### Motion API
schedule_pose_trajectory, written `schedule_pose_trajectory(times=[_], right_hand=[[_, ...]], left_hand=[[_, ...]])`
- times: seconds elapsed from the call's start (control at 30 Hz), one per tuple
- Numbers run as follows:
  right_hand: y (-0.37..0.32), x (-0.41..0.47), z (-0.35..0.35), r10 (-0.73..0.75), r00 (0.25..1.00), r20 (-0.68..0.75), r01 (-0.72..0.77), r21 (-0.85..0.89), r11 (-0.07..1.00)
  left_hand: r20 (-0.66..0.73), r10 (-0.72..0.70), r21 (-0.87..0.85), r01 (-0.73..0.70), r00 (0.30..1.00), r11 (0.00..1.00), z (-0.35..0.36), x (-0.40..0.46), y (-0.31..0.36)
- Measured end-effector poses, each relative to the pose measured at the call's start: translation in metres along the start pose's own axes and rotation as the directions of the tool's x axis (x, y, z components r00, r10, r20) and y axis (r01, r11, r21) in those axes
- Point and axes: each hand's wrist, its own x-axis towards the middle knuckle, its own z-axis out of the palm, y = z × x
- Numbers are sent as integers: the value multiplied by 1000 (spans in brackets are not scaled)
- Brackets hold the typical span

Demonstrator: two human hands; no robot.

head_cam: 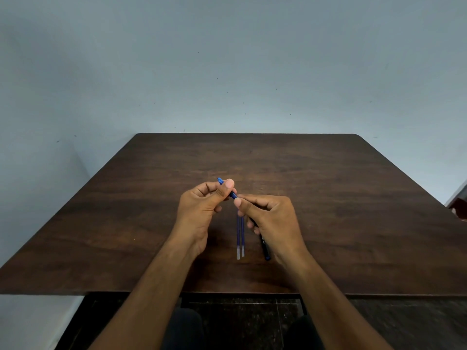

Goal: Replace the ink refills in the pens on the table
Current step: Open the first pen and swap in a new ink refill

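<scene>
Above the middle of the dark wooden worktop (pixel 328 198), both hands meet on one blue pen (pixel 231 193). The left hand (pixel 202 205) pinches the pen's far end between thumb and curled fingers, so that the blue tip sticks out past the knuckles. The right hand (pixel 270 218) pinches the pen's near end with thumb and forefinger. Just below the pen, between the two hands, two ink refills (pixel 240 238) lie side by side on the worktop, touching or nearly so, their pale ends toward the person. A second, dark pen (pixel 264 247) lies just right of the refills, its upper part hidden under the right hand; whether that hand touches it cannot be told.
</scene>
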Motion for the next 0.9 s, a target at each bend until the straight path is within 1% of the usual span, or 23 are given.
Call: schedule_pose_trajectory(times=[0.23,0.37,0.57,0.63,0.7,0.73,0.77,0.83,0.9], right_hand=[[-1,4,0,28,998,-54,-30,-22,999],[-1,2,0,26,998,-50,-26,-9,1000],[3,2,0,39,997,-68,-42,-43,998],[3,2,-1,46,996,-73,-48,-27,998],[3,2,-1,52,996,-73,-53,-6,999],[2,3,-2,54,996,-74,-55,-4,998],[2,3,-2,59,995,-78,-60,-7,998],[1,3,-1,78,993,-88,-80,-17,997],[1,4,-1,96,991,-98,-99,-27,995]], left_hand=[[-22,-10,14,10,1000,1000,-2,0,7],[-53,-20,-1,20,998,1000,-4,0,12],[-103,-41,-58,35,994,998,-14,4,24],[-119,-22,-34,18,993,999,-19,5,28],[-130,24,98,-11,991,995,-26,5,29],[-132,50,215,-21,990,976,-31,6,29],[-127,70,355,-20,989,934,-37,7,29],[-105,50,632,28,993,774,-47,8,28],[-115,-35,789,113,993,605,-52,6,26]])
